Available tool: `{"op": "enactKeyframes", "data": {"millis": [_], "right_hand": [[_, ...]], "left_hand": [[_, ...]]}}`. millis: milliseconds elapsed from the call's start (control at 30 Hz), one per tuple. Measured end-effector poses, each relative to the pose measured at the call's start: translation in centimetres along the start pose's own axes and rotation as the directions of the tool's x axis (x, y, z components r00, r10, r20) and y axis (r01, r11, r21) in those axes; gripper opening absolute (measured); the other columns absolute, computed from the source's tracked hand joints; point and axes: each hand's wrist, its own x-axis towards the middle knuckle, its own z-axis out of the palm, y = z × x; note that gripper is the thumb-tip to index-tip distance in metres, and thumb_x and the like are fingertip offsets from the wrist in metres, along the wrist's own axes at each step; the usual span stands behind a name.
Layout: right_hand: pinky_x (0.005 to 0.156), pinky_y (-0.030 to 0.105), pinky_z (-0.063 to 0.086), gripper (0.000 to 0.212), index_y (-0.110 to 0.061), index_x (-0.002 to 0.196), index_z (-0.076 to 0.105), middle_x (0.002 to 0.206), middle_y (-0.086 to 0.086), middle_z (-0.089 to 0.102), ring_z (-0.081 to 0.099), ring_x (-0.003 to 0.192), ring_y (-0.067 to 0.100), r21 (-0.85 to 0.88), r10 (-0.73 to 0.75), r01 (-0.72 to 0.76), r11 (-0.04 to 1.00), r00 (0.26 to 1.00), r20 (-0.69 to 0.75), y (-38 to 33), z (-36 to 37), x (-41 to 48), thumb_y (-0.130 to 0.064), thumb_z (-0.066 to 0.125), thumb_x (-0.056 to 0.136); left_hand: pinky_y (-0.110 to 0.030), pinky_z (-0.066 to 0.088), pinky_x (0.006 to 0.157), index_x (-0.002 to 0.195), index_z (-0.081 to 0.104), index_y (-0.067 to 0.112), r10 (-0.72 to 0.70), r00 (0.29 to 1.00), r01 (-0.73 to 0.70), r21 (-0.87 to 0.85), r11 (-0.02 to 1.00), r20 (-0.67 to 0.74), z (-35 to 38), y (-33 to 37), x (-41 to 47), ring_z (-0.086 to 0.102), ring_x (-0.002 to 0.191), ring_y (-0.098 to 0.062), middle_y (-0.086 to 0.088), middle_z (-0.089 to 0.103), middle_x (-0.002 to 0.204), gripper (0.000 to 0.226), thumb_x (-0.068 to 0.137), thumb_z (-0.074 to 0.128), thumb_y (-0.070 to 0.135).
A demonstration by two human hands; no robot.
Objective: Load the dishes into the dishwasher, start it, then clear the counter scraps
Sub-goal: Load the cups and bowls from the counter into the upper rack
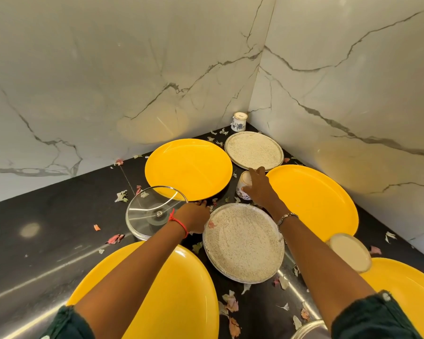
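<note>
Several yellow plates lie on the black counter (34,236): one at the back (186,167), one at the right (313,199), one near left (181,289), one near right (406,292). Speckled white plates sit in the middle (242,243) and in the corner (253,150). My left hand (196,215) touches the near rim of the back yellow plate, fingers curled at its edge. My right hand (260,187) reaches over a small floral cup (244,185), fingers on its rim. A glass lid (152,211) lies left of my left hand.
A second floral cup (239,121) stands in the far corner against the marble walls. A small cream saucer (350,252) lies at the right. Pink and white peel scraps (230,302) are scattered over the counter. A metal rim (306,330) shows at the bottom edge.
</note>
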Motion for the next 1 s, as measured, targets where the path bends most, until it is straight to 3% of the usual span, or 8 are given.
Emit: {"op": "enactKeyframes", "data": {"millis": [233, 500, 633, 733, 800, 900, 1000], "right_hand": [[0.101, 0.040, 0.033, 0.074, 0.003, 0.142, 0.022, 0.143, 0.024, 0.019, 0.039, 0.122, 0.042, -0.071, 0.038, -0.038, 0.997, 0.999, 0.009, -0.1, -0.3, -0.4, -0.024, 0.064, 0.088], [0.091, 0.040, 0.038, 0.065, 0.005, 0.124, 0.043, 0.130, 0.022, 0.030, 0.042, 0.113, 0.037, 0.081, 0.034, -0.028, 0.996, 0.996, -0.078, 0.1, -2.0, -2.7, -0.019, 0.078, 0.075], [0.081, 0.028, 0.034, 0.069, 0.004, 0.125, 0.045, 0.126, 0.020, 0.034, 0.042, 0.110, 0.033, 0.123, 0.025, -0.011, 0.992, 0.992, -0.120, 0.2, -3.1, -4.4, -0.021, 0.080, 0.072], [0.078, 0.025, 0.032, 0.071, 0.001, 0.126, 0.044, 0.126, 0.018, 0.035, 0.041, 0.111, 0.030, 0.161, 0.050, -0.029, 0.987, 0.990, -0.129, 0.0, -4.0, -5.7, -0.023, 0.081, 0.071], [0.078, 0.026, 0.033, 0.071, 0.000, 0.126, 0.044, 0.125, 0.017, 0.036, 0.041, 0.111, 0.028, 0.163, 0.057, -0.035, 0.986, 0.990, -0.128, -0.1, -4.5, -6.8, -0.026, 0.081, 0.071], [0.076, 0.025, 0.033, 0.069, -0.001, 0.122, 0.048, 0.121, 0.016, 0.039, 0.043, 0.109, 0.027, 0.147, 0.035, -0.017, 0.989, 0.993, -0.116, -0.4, -5.3, -8.6, -0.031, 0.082, 0.069], [0.077, 0.024, 0.032, 0.070, -0.003, 0.122, 0.051, 0.121, 0.014, 0.041, 0.043, 0.108, 0.025, 0.138, 0.004, 0.008, 0.990, 0.996, -0.086, -0.6, -6.0, -10.7, -0.034, 0.082, 0.068]], "left_hand": [[-0.043, 0.034, 0.110, 0.150, 0.012, 0.004, 0.000, 1.000, 0.001, 0.026, 1.000, -0.028, 0.2, 0.0, 0.0, 0.030, 0.139, -0.033, -0.022, 0.016, 0.155, 0.062, 0.094, 0.039, 0.014], [-0.037, 0.033, 0.109, 0.140, 0.037, 0.002, -0.008, 0.994, 0.010, 0.009, 1.000, -0.110, 0.4, 0.2, -0.4, 0.040, 0.131, -0.030, -0.020, 0.039, 0.142, 0.047, 0.094, 0.039, 0.013], [-0.032, 0.042, 0.096, 0.108, 0.059, 0.006, -0.010, 0.986, -0.001, -0.066, 0.998, -0.168, -0.2, 0.7, -1.3, 0.056, 0.108, -0.026, -0.012, 0.061, 0.116, 0.023, 0.092, 0.044, 0.011], [-0.029, 0.040, 0.078, 0.082, 0.050, 0.008, -0.038, 0.974, 0.022, -0.076, 0.997, -0.223, -1.0, 1.1, -2.4, 0.059, 0.096, -0.027, -0.012, 0.063, 0.100, 0.008, 0.089, 0.046, 0.006], [-0.028, 0.036, 0.071, 0.081, 0.048, 0.009, -0.060, 0.965, 0.039, -0.084, 0.996, -0.256, -1.6, 1.5, -3.2, 0.059, 0.093, -0.028, -0.012, 0.062, 0.099, 0.010, 0.090, 0.045, 0.008], [-0.028, 0.033, 0.070, 0.089, 0.059, 0.007, -0.084, 0.942, 0.051, -0.110, 0.993, -0.325, -2.2, 2.0, -4.5, 0.060, 0.093, -0.029, -0.011, 0.063, 0.099, 0.017, 0.094, 0.046, 0.017], [-0.028, 0.032, 0.070, 0.089, 0.058, 0.010, -0.093, 0.927, 0.050, -0.126, 0.991, -0.364, -2.5, 2.7, -6.1, 0.059, 0.094, -0.029, -0.010, 0.062, 0.099, 0.016, 0.095, 0.048, 0.022]]}}
